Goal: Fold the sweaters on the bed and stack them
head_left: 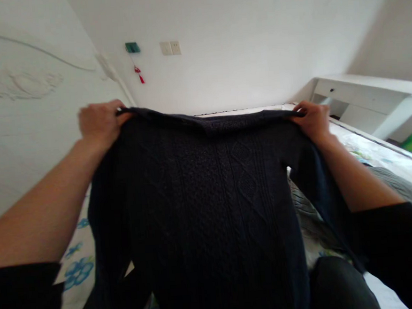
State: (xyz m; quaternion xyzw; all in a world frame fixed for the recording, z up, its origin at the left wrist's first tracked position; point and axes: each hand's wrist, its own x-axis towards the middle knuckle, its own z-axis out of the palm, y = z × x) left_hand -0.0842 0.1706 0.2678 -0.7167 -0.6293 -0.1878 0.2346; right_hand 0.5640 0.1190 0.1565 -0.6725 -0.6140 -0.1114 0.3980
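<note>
Head camera view shows a dark navy cable-knit sweater point(209, 196) held up and spread wide in front of the person, above a bed point(386, 156) with a flowered sheet point(78, 269). Left hand point(100, 122) is closed on the far left corner of the top edge, with the fingers curled over the fabric. Right hand point(312, 119) pinches the far right corner of the same edge. Between both hands the edge is pulled almost straight, so the spreading looks done. No fold is visible yet in the body of the garment, and I judge that the laying down and folding are not started.

Its knit is thick, with a diamond and cable pattern in the middle. One sleeve hangs down at the left side, another falls at the right, under the right forearm. The lower part drops toward the person's lap and is hidden there.

A grey knitted cloth point(395, 183) lies on the bed at the right. Far behind, a white desk point(371, 96) stands by the wall, and two wall switches point(170, 48) and a red tassel point(140, 75) are on the far wall.
</note>
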